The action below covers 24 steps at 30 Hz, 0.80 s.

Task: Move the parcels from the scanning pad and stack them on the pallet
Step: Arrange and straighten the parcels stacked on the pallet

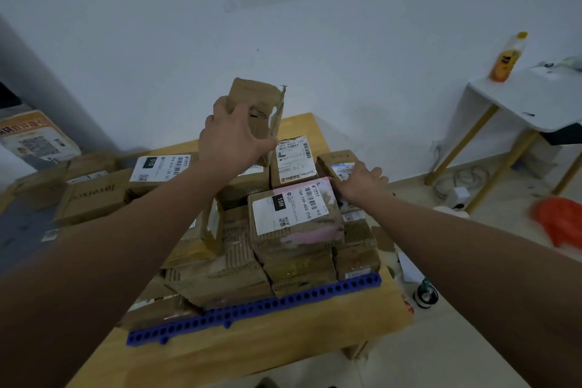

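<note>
Under the left hand point(233, 135), which gripped a raised parcel point(255, 98), the pallet point(252, 309) already carried a tall stack point(296, 220) touched by the right hand point(359, 179) with loose, spread fingers, while more boxes point(94, 195) waited farther left.

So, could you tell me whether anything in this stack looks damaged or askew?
Yes. The parcel held in the left hand has a torn, ragged flap on its right edge, and lower parcels on the blue pallet show stripped, exposed corrugation.

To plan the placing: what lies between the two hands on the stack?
In the head view, a brown parcel with a white barcode label sits between the left hand and the right hand.
</note>
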Motion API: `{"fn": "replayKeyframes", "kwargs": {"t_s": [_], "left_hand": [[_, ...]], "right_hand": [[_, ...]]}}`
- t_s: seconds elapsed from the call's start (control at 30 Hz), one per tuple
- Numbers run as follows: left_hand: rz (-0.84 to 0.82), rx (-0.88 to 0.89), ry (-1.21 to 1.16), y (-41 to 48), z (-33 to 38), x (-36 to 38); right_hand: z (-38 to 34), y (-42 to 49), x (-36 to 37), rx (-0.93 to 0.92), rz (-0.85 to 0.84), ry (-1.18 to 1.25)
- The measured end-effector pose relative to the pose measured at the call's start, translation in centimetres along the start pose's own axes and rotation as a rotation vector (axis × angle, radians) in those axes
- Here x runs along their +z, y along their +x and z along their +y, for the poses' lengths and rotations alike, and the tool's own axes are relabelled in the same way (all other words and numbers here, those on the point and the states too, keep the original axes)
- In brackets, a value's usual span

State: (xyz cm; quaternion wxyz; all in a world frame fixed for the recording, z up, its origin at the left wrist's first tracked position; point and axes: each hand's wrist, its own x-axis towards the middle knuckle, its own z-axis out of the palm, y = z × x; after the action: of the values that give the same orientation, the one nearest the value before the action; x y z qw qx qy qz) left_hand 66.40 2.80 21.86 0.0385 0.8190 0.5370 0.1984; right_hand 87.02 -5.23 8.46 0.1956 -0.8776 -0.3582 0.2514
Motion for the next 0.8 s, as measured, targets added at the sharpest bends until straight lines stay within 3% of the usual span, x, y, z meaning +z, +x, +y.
{"fn": "replayKeyframes", "kwargs": {"t_s": [0.2,0.53,0.8], "left_hand": [[-0.009,-0.001,0.015,-0.4,0.2,0.1],[-0.034,0.013,0.024,-0.9,0.5,0.3],[-0.051,0.015,0.038,-1.6,0.7,0.2]], "right_hand": [[0.7,0.0,0.8,-0.056,-0.041,0.089],[0.9,1.4,0.8,0.034,-0.021,0.083],[1.0,2.0,1.4,0.155,-0.021,0.348]]}}
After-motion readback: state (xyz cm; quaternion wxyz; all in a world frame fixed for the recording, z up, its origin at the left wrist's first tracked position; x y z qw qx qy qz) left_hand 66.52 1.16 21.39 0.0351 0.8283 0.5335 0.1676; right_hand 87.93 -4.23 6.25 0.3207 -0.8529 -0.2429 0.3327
